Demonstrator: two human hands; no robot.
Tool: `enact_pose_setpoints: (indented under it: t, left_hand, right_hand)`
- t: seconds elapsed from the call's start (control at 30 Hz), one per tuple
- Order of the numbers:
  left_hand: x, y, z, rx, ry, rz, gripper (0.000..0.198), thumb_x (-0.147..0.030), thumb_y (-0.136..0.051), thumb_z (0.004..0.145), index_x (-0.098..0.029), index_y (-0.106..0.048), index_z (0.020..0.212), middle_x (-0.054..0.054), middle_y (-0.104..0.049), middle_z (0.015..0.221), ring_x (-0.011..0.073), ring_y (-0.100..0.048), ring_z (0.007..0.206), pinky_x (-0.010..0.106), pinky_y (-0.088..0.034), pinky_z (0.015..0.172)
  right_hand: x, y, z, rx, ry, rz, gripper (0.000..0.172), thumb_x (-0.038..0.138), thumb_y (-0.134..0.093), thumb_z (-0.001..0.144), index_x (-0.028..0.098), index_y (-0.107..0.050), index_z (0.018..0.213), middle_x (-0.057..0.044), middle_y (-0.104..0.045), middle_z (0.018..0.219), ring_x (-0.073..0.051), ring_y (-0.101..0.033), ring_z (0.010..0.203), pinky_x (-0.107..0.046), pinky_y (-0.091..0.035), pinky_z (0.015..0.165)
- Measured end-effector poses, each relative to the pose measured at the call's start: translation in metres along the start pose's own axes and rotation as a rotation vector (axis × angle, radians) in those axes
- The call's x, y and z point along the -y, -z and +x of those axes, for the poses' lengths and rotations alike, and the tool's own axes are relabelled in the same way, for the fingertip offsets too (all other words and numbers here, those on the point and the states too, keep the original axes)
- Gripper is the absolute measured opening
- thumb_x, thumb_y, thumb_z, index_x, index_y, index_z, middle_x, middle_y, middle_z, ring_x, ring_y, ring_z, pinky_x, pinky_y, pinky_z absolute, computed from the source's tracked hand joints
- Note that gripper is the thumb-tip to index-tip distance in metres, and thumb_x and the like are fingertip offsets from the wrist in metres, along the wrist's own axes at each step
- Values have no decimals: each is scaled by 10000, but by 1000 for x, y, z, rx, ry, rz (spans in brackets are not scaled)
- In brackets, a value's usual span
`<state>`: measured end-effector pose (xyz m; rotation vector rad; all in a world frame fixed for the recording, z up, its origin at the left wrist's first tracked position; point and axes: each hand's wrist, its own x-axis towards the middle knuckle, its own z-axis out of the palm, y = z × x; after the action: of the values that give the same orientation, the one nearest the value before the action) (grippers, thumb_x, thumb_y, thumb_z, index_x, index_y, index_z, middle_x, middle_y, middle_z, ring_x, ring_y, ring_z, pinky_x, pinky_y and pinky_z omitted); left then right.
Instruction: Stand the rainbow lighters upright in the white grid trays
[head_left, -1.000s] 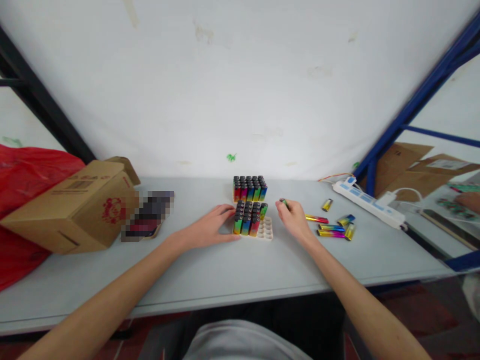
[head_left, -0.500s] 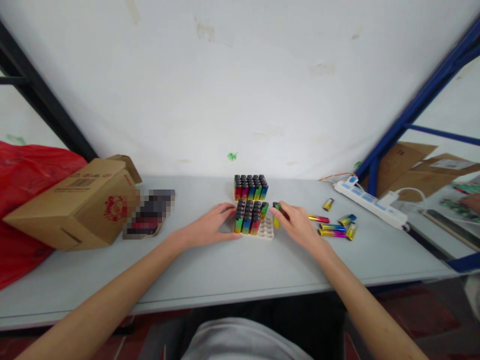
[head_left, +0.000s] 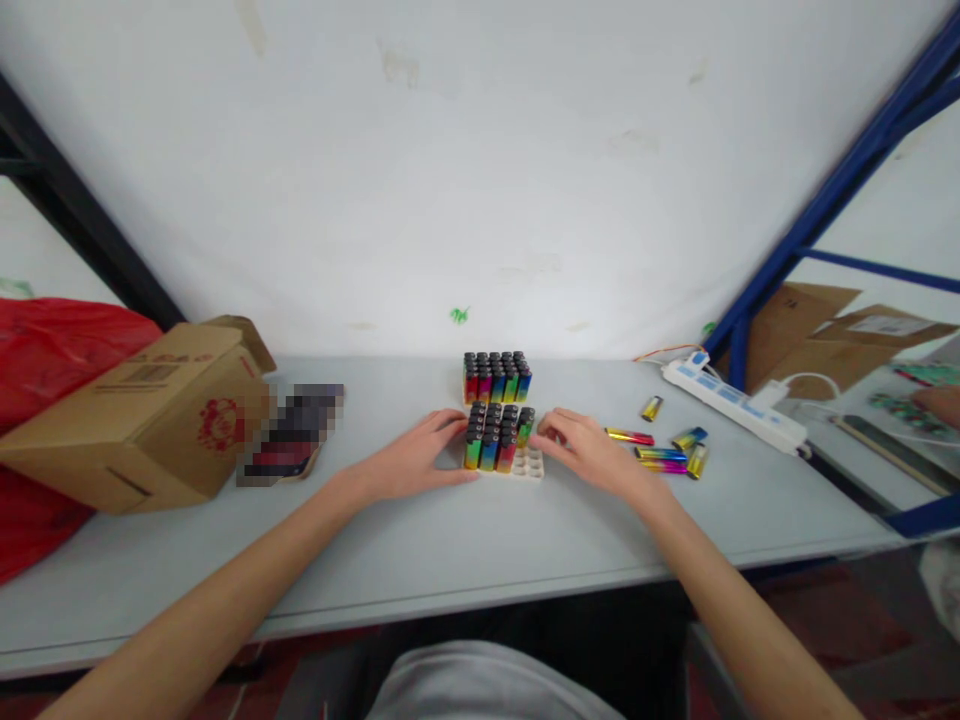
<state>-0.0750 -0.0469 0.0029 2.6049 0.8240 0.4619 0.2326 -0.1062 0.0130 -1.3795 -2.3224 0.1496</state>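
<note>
A white tray [head_left: 529, 468] holds upright lighters [head_left: 489, 450] with black tops and rainbow-coloured bodies; its front-right holes are bare. My left hand [head_left: 420, 458] is at the tray's left side, thumb by the front corner and fingers farther back, spread apart. Just right of the tray is my right hand [head_left: 585, 450], its thumb and bent fingers apart, with no lighter seen between them. Closest to its fingertips is a green lighter [head_left: 524, 428] in the tray's right part. Behind stands a second block of upright lighters [head_left: 497, 380].
Loose metallic-coloured pieces [head_left: 664, 466] lie on the grey table [head_left: 420, 560] at the right, near a white power strip [head_left: 735, 402]. On the left are a cardboard box [head_left: 142, 420], a red bag [head_left: 67, 340] and a blurred dark object [head_left: 292, 435].
The green-yellow lighter that my right hand held beside the tray is no longer in its fingers; more green shows in the tray's right part. The camera view has shifted slightly.
</note>
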Motion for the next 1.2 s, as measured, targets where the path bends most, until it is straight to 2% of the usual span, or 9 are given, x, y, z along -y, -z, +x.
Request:
enact_pose_setpoints:
  t: [0.17, 0.27, 0.37, 0.6, 0.77, 0.9, 1.0, 1.1, 1.2]
  left_hand:
    - [0, 0, 0, 0, -1, 6, 681, -609, -651, 924, -160, -520, 1418, 142, -535, 1452, 297, -518, 1349, 381, -378, 1200]
    - [1, 0, 0, -9, -1, 8, 695, -632, -647, 915, -170, -522, 1419, 140, -542, 1452, 308, -525, 1345, 402, -389, 1196]
    - [2, -1, 0, -7, 1, 11, 715, -647, -653, 906, -168, -523, 1420, 147, -533, 1468, 316, -516, 1356, 413, -386, 1200]
    - [3, -2, 0, -16, -3, -6, 694, -639, -657, 908, -191, -527, 1423, 138, -543, 1459, 315, -530, 1339, 431, -397, 1192]
    - [1, 0, -1, -12, 9, -8, 695, -625, -666, 908, -179, -527, 1421, 143, -540, 1462, 316, -522, 1348, 430, -390, 1197]
    - [-1, 0, 0, -6, 10, 0, 689, -622, -658, 915, -180, -521, 1426, 140, -544, 1460, 311, -522, 1349, 429, -386, 1197]
    - [-1, 0, -1, -13, 0, -4, 683, -622, -656, 915, -194, -521, 1430, 135, -548, 1460, 311, -525, 1348, 428, -392, 1192]
    - [0, -1, -1, -17, -1, -3, 690, -617, -658, 915, -193, -513, 1440, 135, -544, 1463, 311, -525, 1348, 423, -393, 1190]
    - [0, -1, -1, -19, -3, -6, 681, -613, -658, 915, -199, -514, 1437, 131, -545, 1459, 310, -529, 1343, 423, -397, 1188]
  right_hand:
    - [-73, 40, -46, -143, -167, -127, 290, 412, -556, 1000, 186, -737, 1015, -135, -718, 991, -292, -661, 942, -438, -496, 906]
    - [-113, 54, -65, -32, -218, -166, 300, 466, -666, 900, 198, -783, 967, -154, -731, 981, -324, -664, 935, -475, -498, 909]
    - [-124, 59, -70, 56, -210, -95, 317, 505, -636, 902, 220, -773, 912, -129, -743, 953, -305, -671, 916, -445, -504, 883]
    - [-94, 55, -52, -210, -345, 158, 387, 585, -614, 940, 218, -660, 1054, -30, -702, 750, -197, -596, 632, -317, -445, 620]
    - [-61, 34, -17, -463, -382, 572, 426, 617, -710, 855, 194, -693, 908, -14, -629, 743, -154, -526, 640, -286, -425, 598]
    - [-25, 17, 10, -394, -406, 996, 468, 677, -702, 822, 222, -602, 865, -6, -609, 795, -153, -565, 695, -285, -500, 637]
    - [-2, 7, 20, -268, -408, 1161, 487, 706, -676, 827, 246, -523, 871, 43, -533, 704, -120, -493, 566, -254, -452, 528]
    - [9, -4, 23, -253, -448, 1098, 518, 737, -624, 853, 248, -466, 789, 99, -346, 565, -86, -283, 431, -220, -260, 400]
    - [8, -17, 20, -325, -453, 918, 570, 746, -576, 876, 245, -404, 665, 80, -321, 524, -93, -264, 439, -246, -207, 398]
